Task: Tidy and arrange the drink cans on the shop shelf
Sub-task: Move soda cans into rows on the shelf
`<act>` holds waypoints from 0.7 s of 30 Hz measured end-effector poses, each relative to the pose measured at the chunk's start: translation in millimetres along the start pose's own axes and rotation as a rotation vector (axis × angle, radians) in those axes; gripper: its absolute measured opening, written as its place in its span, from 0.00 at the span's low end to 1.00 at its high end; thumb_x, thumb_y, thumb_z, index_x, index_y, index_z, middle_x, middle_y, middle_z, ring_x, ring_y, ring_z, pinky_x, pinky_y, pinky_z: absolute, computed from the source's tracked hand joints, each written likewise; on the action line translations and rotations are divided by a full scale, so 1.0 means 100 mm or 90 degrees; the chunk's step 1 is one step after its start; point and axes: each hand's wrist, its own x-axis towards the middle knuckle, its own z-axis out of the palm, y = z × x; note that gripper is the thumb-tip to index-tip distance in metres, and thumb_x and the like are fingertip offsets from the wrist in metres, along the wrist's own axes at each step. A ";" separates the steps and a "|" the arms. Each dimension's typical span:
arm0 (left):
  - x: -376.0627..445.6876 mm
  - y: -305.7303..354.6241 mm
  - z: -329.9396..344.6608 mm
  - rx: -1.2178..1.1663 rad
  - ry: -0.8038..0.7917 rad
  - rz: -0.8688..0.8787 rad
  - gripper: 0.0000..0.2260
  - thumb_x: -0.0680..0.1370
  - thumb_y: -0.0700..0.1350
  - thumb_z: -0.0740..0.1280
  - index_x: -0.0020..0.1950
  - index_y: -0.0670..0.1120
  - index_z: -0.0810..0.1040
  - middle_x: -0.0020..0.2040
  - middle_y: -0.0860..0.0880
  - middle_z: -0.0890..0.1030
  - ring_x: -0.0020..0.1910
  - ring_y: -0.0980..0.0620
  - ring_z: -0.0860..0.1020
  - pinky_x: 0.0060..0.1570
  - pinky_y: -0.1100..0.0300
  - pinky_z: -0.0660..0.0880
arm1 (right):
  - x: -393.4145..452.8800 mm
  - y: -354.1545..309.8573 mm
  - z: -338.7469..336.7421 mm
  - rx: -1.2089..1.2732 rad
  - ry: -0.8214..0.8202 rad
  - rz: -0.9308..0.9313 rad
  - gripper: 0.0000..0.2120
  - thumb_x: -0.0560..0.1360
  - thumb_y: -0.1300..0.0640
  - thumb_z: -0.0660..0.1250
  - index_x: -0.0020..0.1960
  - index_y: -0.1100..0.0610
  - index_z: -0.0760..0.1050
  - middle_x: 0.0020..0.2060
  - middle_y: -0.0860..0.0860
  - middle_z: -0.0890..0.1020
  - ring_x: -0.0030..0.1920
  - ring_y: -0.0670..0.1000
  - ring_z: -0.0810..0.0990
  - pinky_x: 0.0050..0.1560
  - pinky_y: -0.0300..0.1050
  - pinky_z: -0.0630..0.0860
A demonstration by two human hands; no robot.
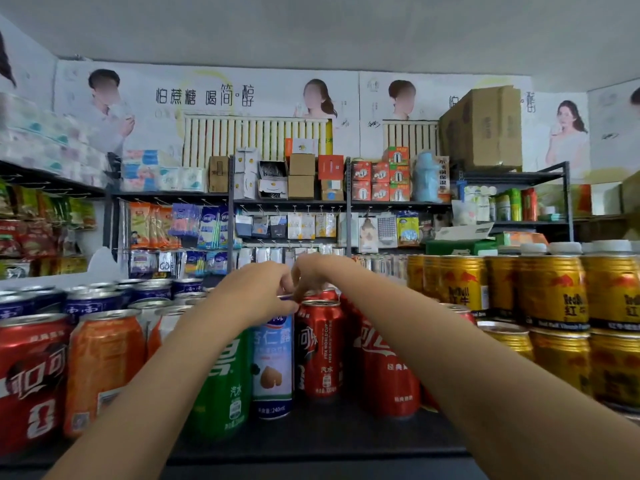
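Step in hand: straightening the middle of the front row, by my reading; both hands are at the can tops, not yet lifting anything.
Left hand (258, 292): fingers curled down, pinching the top rim of the slim white-and-blue metal can with a fruit picture (272, 367).
Right hand (311, 273): fingers bent over the lid of the slim red cola can (320, 348); whether it grips the rim or only touches it, I cannot tell.
Where the cans stand: upright on the dark shop shelf (311, 434), the white-and-blue one just beside the red one, a tall green soda can (223, 386) touching its other side.
Neighbours: orange can (104, 368) and big red cola can (31, 379) to the left; stacked gold energy-drink cans (554, 292) well to the right; dark blue cans (93, 304) behind.
Next move calls for: a firm rim grip and a small turn or slide to bring the labels forward and the row flush.
Risk: slim cans stand close, so a nudge could tip a neighbour.
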 end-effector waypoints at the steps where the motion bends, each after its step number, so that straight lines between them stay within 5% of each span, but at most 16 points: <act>1: 0.00 0.00 0.00 -0.008 0.003 0.001 0.09 0.74 0.51 0.68 0.51 0.50 0.74 0.53 0.53 0.77 0.50 0.53 0.74 0.52 0.57 0.72 | 0.01 0.01 -0.02 0.011 0.001 0.005 0.20 0.71 0.52 0.71 0.58 0.62 0.76 0.52 0.55 0.80 0.50 0.54 0.80 0.55 0.49 0.77; 6: 0.01 0.00 0.02 -0.006 0.004 -0.002 0.11 0.75 0.51 0.67 0.54 0.48 0.74 0.55 0.51 0.77 0.53 0.51 0.74 0.53 0.56 0.72 | -0.20 0.26 -0.11 0.183 -0.024 -0.009 0.12 0.71 0.66 0.69 0.55 0.63 0.77 0.39 0.50 0.76 0.36 0.48 0.74 0.34 0.37 0.72; 14: 0.02 0.02 0.08 -0.008 0.024 0.003 0.10 0.75 0.50 0.67 0.54 0.47 0.74 0.55 0.49 0.77 0.54 0.50 0.74 0.53 0.55 0.72 | -0.32 0.51 -0.04 0.267 -0.023 -0.003 0.12 0.71 0.70 0.66 0.54 0.61 0.74 0.52 0.54 0.74 0.45 0.50 0.75 0.36 0.37 0.73; 21: -0.01 0.00 0.10 -0.021 0.037 0.000 0.09 0.75 0.49 0.66 0.53 0.48 0.73 0.54 0.49 0.77 0.53 0.50 0.74 0.51 0.55 0.71 | -0.30 0.52 -0.03 0.198 -0.058 -0.014 0.19 0.73 0.72 0.62 0.62 0.60 0.72 0.66 0.57 0.70 0.66 0.57 0.69 0.61 0.49 0.70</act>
